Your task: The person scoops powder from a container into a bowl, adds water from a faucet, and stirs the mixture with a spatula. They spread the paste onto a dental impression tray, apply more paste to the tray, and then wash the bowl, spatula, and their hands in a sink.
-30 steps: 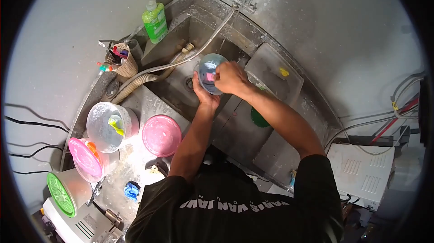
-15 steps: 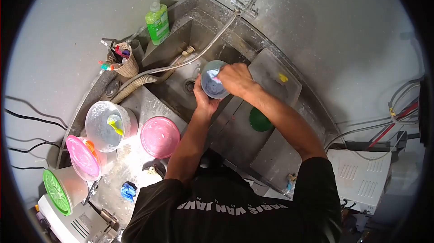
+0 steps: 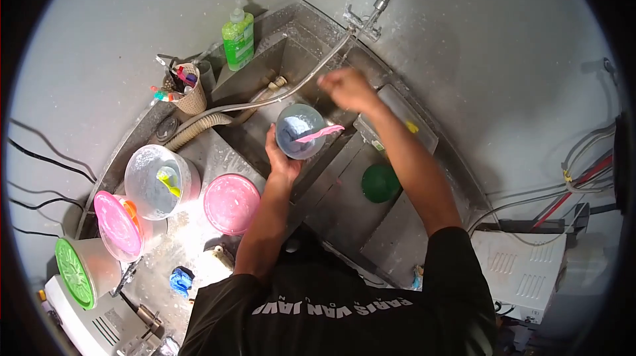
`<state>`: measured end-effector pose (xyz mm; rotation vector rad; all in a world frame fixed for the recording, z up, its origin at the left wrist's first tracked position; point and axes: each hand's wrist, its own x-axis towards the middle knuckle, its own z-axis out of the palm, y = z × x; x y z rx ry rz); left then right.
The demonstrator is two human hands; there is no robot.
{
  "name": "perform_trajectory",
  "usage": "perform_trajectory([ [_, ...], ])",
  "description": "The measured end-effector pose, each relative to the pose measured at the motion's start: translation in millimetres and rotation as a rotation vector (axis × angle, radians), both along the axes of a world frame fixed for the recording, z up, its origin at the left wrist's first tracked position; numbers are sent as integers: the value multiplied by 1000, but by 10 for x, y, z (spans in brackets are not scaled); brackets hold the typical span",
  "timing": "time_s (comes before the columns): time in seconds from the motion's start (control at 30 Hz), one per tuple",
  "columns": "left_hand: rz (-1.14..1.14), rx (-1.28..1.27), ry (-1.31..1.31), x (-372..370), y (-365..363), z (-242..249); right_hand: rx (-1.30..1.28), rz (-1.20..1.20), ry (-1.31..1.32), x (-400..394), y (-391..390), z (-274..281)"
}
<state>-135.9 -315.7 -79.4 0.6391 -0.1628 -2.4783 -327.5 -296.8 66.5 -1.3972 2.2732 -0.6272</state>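
My left hand [image 3: 283,162] is wrapped around a small translucent bowl [image 3: 289,119], held tilted over the sink basin [image 3: 262,117]. Inside the bowl is some whitish residue. A pink-handled tool [image 3: 323,132] leans in it with its handle sticking out past the right rim; the end inside is hard to make out. Up and to the right, my right hand [image 3: 350,91] is in the air, empty, with its fingers loosely bent. It is below the flexible hose [image 3: 318,58] that runs from the wall tap [image 3: 384,1].
Green soap bottle [image 3: 238,43] and a toothbrush-filled basket [image 3: 192,99] line the back edge. On the left are a clear tub [image 3: 142,183], a pink lid [image 3: 232,204], and pink- [image 3: 119,225] and green-lidded containers [image 3: 76,273]. A dark green disc [image 3: 380,183] lies right of the basin.
My right hand has let go of the pink-handled tool and moved up, away from the bowl. The bowl in my left hand has shifted slightly left and down.
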Motion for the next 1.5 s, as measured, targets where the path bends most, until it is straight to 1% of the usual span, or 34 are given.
perform_trajectory([
  [0.07,2,-6,11,121,-13,-11,-430,-264,-107,-386,-222,-96],
  [0.17,64,-56,28,247,53,98,-662,-461,-883,-568,-422,62],
  [0.2,85,-69,21,293,77,131,-677,-500,-686,-760,-491,-47],
  [0.27,73,-37,32,375,134,232,-686,-550,-304,-1222,-542,-440],
  [0.3,67,-25,35,411,168,282,-465,-583,189,-1128,-424,-182],
  [0.33,80,-14,32,473,181,336,-520,-592,524,-1466,-422,-434],
  [0.37,71,-25,10,524,204,430,-657,-605,819,-1462,-401,-378],
  [0.4,68,-31,-15,563,231,483,-695,-451,942,-1634,-376,-409],
  [0.43,44,-20,26,581,232,447,-635,-358,727,-1934,-373,-504],
  [0.47,12,-13,71,603,232,404,-539,-321,773,-2235,-397,-612],
  [0.5,14,9,47,636,251,486,-550,-298,766,-2073,-356,-458],
  [0.53,2,29,30,660,260,575,-504,-291,749,-2022,-346,-369],
  [0.57,12,37,42,681,271,549,-456,-294,744,-2025,-350,-320],
  [0.67,8,49,69,691,301,529,-284,-493,592,-2237,-418,-282],
  [0.77,-7,76,61,755,338,586,-487,-649,634,-2081,-480,-407],
  [0.83,25,60,90,784,340,587,-711,-369,762,-1737,-339,-512],
  [0.87,33,58,106,793,344,559,-637,-285,164,-1169,-197,-304],
  [0.9,44,47,95,785,348,526,-496,-203,-97,-590,-15,-98],
  [0.93,60,27,83,770,335,495,-403,-110,-299,-125,132,28],
  [0.97,59,39,32,777,340,540,-284,-33,-363,199,282,86],
  [1.0,81,35,-1,763,350,530,-66,112,-228,399,410,152],
  [1.03,96,27,-21,727,346,466,-88,200,-34,688,517,219],
  [1.07,110,18,-40,694,356,407,-113,251,-42,851,616,198],
  [1.1,104,7,-34,683,381,422,-120,331,174,911,700,148],
  [1.13,97,-5,-26,668,407,454,-42,315,219,999,782,160],
  [1.2,99,-26,-9,602,460,426,125,261,211,1146,914,82],
  [1.27,119,-51,9,506,509,307,192,314,213,1245,1081,63],
  [1.3,138,-73,5,468,557,394,165,318,183,1302,1165,53],
  [1.4,31,-94,4,341,654,276,128,388,249,1294,1339,-65],
  [1.43,-30,-60,16,327,677,275,-6,429,337,1265,1380,-78],
  [1.5,-64,-78,-26,309,750,366,-34,352,429,1206,1451,2],
])
